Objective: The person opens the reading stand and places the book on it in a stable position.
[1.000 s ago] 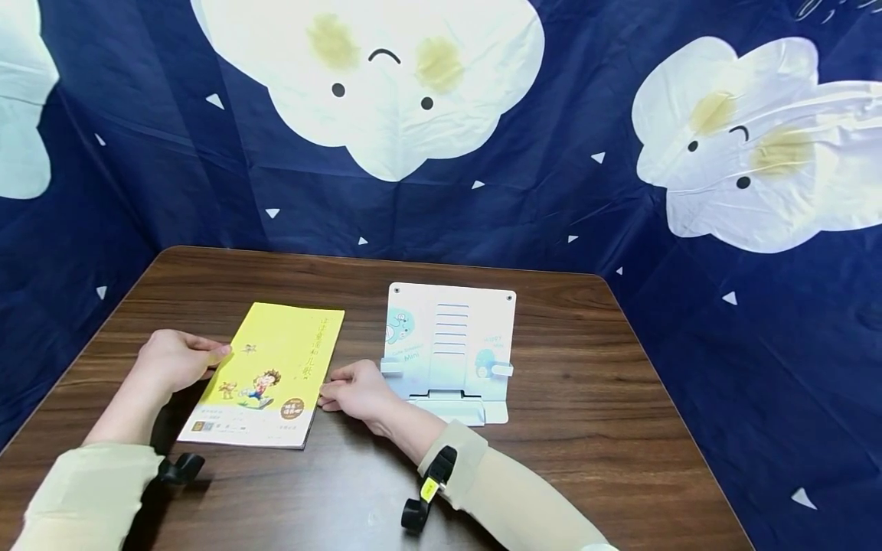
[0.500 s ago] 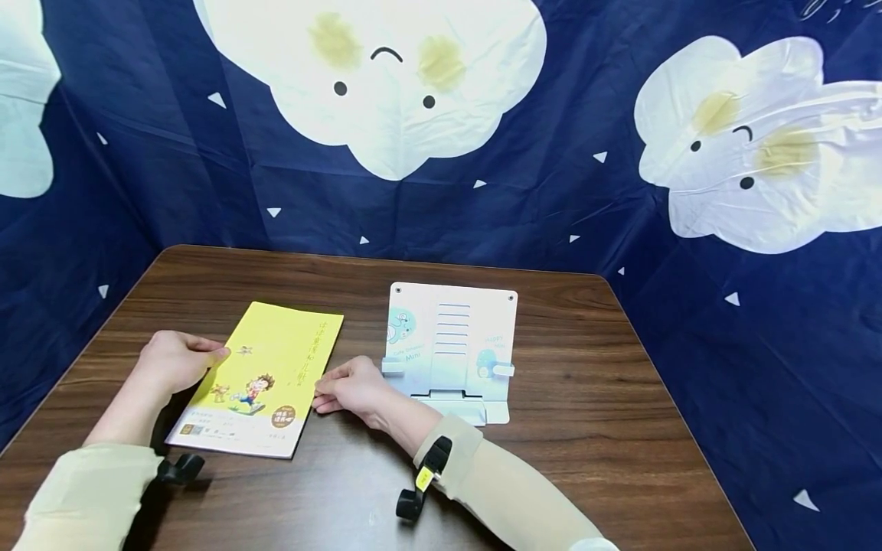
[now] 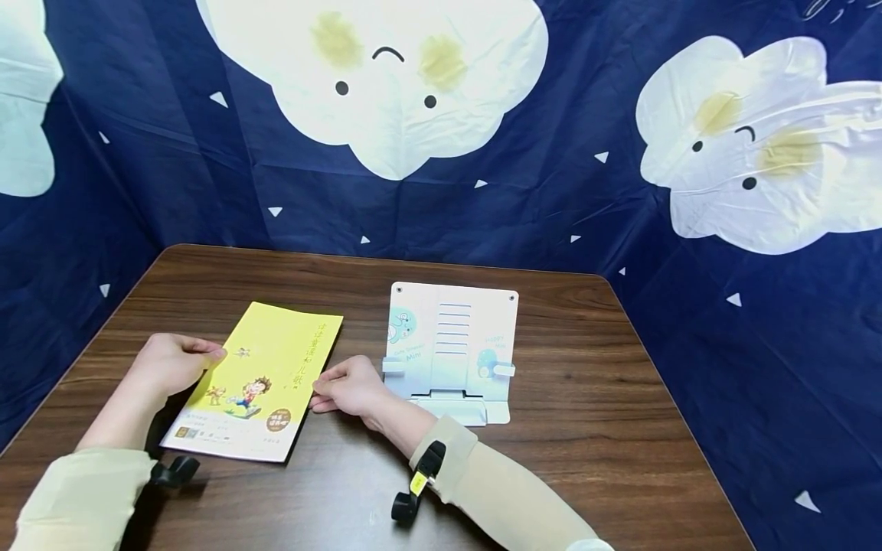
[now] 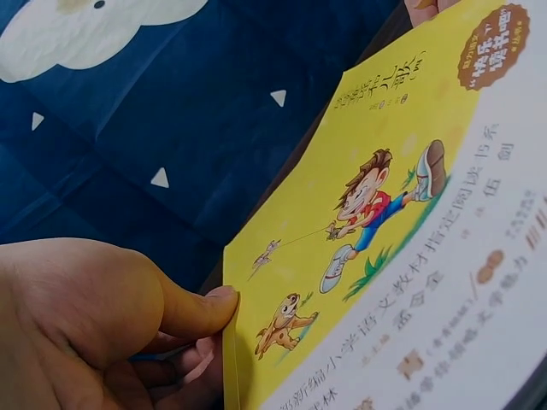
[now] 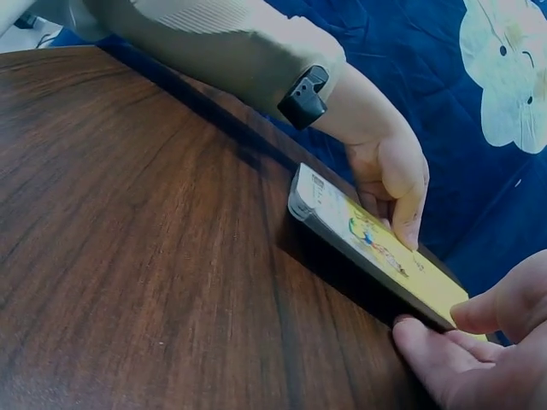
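Observation:
A yellow book [image 3: 276, 344] with a cartoon of a running child on its cover sits at the left of the table. My left hand [image 3: 174, 363] pinches its left edge, thumb on the cover, as the left wrist view shows with the thumb [image 4: 192, 312] and fingers curled under. On the opposite edge, my right hand [image 3: 353, 390] pinches the book between thumb and fingers. A dark shadow lies below the book in the right wrist view, and it appears slightly raised off the table.
A white book stand [image 3: 451, 329] with blue penguin pictures and two clips stands just beyond my right hand. The brown wooden table [image 3: 586, 428] ends at a dark blue curtain [image 3: 565, 191] printed with clouds. Black wrist straps [image 3: 416, 482] sit on both sleeves.
The book has shifted a little left and toward me, its near edge rising somewhat. My right hand has moved slightly left with it. The stand stays in place.

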The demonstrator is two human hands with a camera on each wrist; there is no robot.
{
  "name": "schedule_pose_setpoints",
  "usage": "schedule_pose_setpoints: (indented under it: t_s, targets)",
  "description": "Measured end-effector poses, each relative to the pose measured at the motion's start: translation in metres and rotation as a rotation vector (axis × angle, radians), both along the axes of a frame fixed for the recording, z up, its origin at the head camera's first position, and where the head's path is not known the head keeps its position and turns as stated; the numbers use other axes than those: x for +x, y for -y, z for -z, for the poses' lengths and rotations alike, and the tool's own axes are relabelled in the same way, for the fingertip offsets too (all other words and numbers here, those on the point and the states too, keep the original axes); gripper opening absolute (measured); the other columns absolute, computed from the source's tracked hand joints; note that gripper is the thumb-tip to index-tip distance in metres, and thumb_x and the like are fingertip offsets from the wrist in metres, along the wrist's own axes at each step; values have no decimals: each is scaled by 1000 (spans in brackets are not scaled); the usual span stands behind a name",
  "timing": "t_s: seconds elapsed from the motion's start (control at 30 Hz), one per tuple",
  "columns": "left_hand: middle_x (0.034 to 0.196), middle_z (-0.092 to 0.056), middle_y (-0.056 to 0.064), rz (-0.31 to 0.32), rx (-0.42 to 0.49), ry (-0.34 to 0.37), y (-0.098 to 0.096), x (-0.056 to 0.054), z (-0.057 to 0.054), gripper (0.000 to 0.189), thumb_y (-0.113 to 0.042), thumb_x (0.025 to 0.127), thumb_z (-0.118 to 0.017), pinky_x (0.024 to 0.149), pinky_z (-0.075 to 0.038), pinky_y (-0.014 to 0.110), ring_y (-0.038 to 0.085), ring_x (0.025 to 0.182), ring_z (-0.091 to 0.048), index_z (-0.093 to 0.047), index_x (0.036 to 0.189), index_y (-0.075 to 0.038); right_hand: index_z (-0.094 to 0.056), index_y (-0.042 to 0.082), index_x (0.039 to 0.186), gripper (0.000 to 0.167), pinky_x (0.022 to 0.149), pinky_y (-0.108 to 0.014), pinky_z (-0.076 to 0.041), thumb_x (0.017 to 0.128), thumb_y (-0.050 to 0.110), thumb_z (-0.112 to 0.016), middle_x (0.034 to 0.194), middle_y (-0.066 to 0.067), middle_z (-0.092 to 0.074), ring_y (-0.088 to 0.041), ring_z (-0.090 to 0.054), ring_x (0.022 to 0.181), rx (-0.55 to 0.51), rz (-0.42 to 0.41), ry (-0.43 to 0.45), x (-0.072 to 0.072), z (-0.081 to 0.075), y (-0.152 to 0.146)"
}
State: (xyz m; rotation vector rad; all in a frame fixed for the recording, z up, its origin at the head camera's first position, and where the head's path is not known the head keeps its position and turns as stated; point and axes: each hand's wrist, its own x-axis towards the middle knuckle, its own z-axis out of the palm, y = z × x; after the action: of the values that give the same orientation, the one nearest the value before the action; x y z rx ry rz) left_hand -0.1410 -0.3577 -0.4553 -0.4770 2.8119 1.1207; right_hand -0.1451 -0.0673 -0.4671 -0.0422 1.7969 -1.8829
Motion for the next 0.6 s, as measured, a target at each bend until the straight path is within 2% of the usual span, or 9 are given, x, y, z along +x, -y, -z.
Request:
schedule_pose_setpoints:
  t_s: [0.27, 0.4, 0.6]
  targets:
    - [111, -68, 28, 14, -2, -3, 3, 1, 2, 37, -24, 103, -69, 72, -42, 38, 41, 100, -56, -73, 116, 10, -66, -11, 97, 8, 78, -39, -64, 94, -17, -66, 87, -22, -71, -38, -77, 83, -179, 92, 127, 2, 10, 3]
    - [110, -69, 26, 17, 17, 18, 5, 2, 2, 38, -25, 103, -69, 73, -42, 39, 41, 101, -55, -72, 118, 10, -65, -12, 98, 10, 78, -40, -64, 92, -19, -67, 89, -24, -71, -40, -77, 86, -215, 125, 154, 3, 11, 4]
    - [99, -72, 17, 53, 60, 54, 6, 0, 0, 42, -26, 105, -66, 75, -43, 40, 38, 99, -57, -69, 122, 12, -62, -11, 98, 15, 77, -41, -64, 90, -21, -69, 89, -24, -73, -40, -76, 90, -237, 139, 171, 8, 11, 8]
